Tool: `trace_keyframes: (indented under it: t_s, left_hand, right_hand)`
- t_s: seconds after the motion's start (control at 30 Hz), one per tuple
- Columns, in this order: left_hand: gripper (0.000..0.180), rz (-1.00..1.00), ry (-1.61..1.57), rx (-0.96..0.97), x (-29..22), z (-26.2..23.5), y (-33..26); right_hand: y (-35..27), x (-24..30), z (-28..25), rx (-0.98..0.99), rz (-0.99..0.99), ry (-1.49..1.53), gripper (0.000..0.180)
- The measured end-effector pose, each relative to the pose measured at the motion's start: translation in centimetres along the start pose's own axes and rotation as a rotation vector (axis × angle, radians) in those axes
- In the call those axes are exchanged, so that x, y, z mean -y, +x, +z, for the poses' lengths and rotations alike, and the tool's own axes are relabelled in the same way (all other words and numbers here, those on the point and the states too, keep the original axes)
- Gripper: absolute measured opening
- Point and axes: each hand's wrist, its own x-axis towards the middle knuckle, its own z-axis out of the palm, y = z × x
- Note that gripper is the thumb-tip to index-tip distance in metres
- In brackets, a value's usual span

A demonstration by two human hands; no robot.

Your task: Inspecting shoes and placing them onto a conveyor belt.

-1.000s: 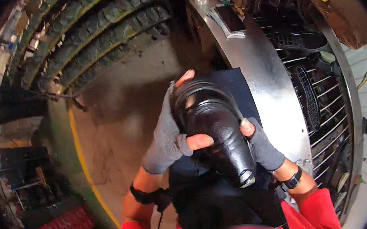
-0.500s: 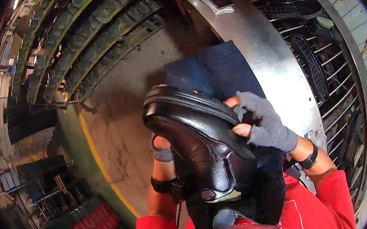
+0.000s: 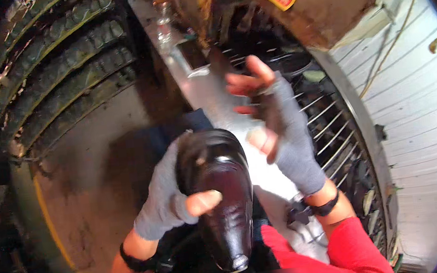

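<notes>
one black shoe [image 3: 228, 204] in left hand [image 3: 169, 195]; right hand [image 3: 285, 121] apart.

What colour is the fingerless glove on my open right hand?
Grey; the fingerless glove on your right hand shows best in the head view.

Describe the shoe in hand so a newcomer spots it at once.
Find the shiny metal counter running down from the top. Left of it, the grey-gloved left hand grips a glossy dark shoe. Unlike the rows of dark items at upper left, it is held in a hand.
</notes>
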Motion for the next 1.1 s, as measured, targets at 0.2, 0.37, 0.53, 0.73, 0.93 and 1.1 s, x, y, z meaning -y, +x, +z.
trace_keyframes:
  t_s: [0.2, 0.37, 0.53, 0.73, 0.93, 1.1]
  left_hand:
    - [0.093, 0.033, 0.500, 0.100, -0.2, 0.9, 0.2]
    - [0.091, 0.276, 0.620, -0.318, -2.1, 0.0, -1.5]
    - [0.086, 0.273, 0.712, -0.729, -0.9, 0.4, -0.3]
    - [0.121, -0.170, 0.628, -0.435, 1.1, 1.7, -3.5]
    - [0.102, -0.275, 0.629, -0.254, 4.6, 2.1, -5.4]
    - [0.100, 0.039, 0.668, -0.376, 4.3, 4.3, -6.2]
  right_hand:
    - [-0.4, 1.8, 0.9, 0.385, 0.094, -0.071, 0.040]
    - [-4.3, -1.0, 2.5, 0.081, 0.205, 0.404, 0.112]
    - [-8.3, -1.1, 4.3, 0.171, 0.585, 0.189, 0.137]
    - [-9.6, -3.0, -2.5, 0.344, 0.895, 0.276, 0.108]
    - [-11.0, -5.3, -5.5, -0.084, 1.221, 0.620, 0.079]
    - [-8.9, -1.9, -3.0, 0.062, 1.006, 0.447, 0.083]
